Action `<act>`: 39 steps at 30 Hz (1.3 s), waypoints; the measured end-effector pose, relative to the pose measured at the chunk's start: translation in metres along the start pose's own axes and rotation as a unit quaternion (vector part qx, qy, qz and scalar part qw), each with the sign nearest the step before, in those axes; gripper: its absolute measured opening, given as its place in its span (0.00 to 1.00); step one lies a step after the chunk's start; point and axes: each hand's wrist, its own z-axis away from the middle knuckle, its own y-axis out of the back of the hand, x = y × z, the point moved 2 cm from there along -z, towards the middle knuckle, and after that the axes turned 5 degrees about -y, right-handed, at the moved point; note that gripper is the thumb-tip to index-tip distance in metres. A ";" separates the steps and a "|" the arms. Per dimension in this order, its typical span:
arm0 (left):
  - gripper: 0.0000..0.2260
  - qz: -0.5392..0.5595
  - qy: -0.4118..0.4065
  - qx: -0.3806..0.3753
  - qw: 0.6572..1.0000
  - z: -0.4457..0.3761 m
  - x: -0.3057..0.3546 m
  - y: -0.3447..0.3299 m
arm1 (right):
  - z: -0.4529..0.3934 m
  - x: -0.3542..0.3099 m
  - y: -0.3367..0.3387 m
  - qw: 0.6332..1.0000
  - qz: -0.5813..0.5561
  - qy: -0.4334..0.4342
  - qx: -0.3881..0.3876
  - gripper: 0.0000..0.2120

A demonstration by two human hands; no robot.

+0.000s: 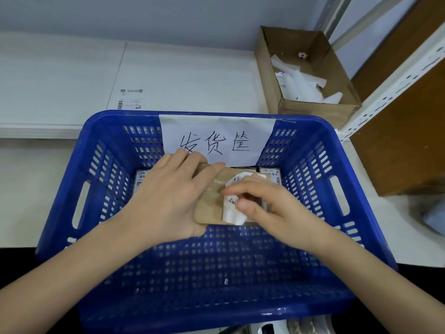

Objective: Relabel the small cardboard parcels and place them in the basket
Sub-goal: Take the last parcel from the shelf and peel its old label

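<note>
Now left hand [168, 191] grips the parcel [209, 203] over the basket [79, 179]; right hand [269, 203] pinches its white label [232, 213].

Even, diffuse illumination from overhead is seen across the scene, with no hard shadows cast. The white table [60, 75] is rendered very bright, nearly washed out, so that its surface detail is lost. A soft shadow is thrown under the blue basket [356, 165] rim and beneath the right hand [267, 206]. Faint glare is visible on the basket's front wall. Wide-angle distortion is evident: the shelf upright [395, 80] at the right edge is bent and tilted. Slight blur is shown on the fingers and on the white label [232, 213]; the lower corners are dark and poorly resolved.
</note>
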 end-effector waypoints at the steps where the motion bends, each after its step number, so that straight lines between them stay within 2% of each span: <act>1: 0.46 -0.002 -0.002 -0.002 1.000 -0.001 -0.001 0.000 | 0.000 -0.001 0.001 0.999 -0.045 -0.022 -0.020 0.24; 3: 0.45 0.001 -0.005 -0.003 1.000 -0.001 -0.004 0.001 | -0.001 -0.001 0.005 0.990 -0.110 -0.060 -0.062 0.21; 5: 0.46 0.008 -0.009 -0.002 1.000 -0.001 -0.005 0.002 | -0.002 -0.001 0.011 0.989 -0.108 -0.057 -0.085 0.17; 8: 0.48 0.020 -0.014 -0.001 1.000 -0.003 -0.004 0.002 | -0.002 -0.001 0.021 0.988 -0.104 -0.053 -0.098 0.16; 15: 0.46 0.029 -0.016 0.001 0.999 -0.006 0.004 -0.001 | -0.005 -0.002 0.019 0.998 -0.050 -0.043 -0.014 0.04; 19: 0.46 0.012 0.005 0.020 1.000 -0.007 0.006 -0.002 | -0.005 -0.005 0.008 0.994 -0.042 -0.062 0.081 0.06; 22: 0.45 -0.013 0.037 0.040 0.998 -0.009 0.010 0.000 | -0.005 -0.003 0.004 0.965 -0.152 -0.130 0.171 0.14; 24: 0.44 -0.029 0.049 0.049 0.997 -0.010 0.014 0.002 | -0.006 -0.002 0.001 0.952 -0.164 -0.167 0.200 0.16; 27: 0.44 -0.050 0.060 0.058 0.995 -0.011 0.019 0.005 | -0.010 -0.001 -0.009 0.958 -0.078 -0.209 0.179 0.09; 28: 0.44 -0.055 0.063 0.062 0.995 -0.011 0.019 0.006 | -0.011 0.000 -0.013 0.962 -0.054 -0.212 0.164 0.10; 30: 0.44 -0.066 0.065 0.065 0.994 -0.011 0.018 0.007 | -0.012 -0.002 -0.015 0.972 -0.007 -0.180 0.149 0.15; 32: 0.45 -0.069 0.067 0.066 0.993 -0.011 0.016 0.007 | -0.011 -0.004 -0.012 0.978 0.012 -0.130 0.165 0.14; 35: 0.44 -0.058 0.058 0.081 0.993 -0.012 0.012 0.006 | -0.007 -0.006 -0.006 0.978 -0.044 -0.109 0.174 0.12; 39: 0.36 -0.033 0.030 0.108 0.993 -0.011 0.004 0.004 | -0.001 -0.007 0.002 0.972 -0.122 -0.123 0.158 0.12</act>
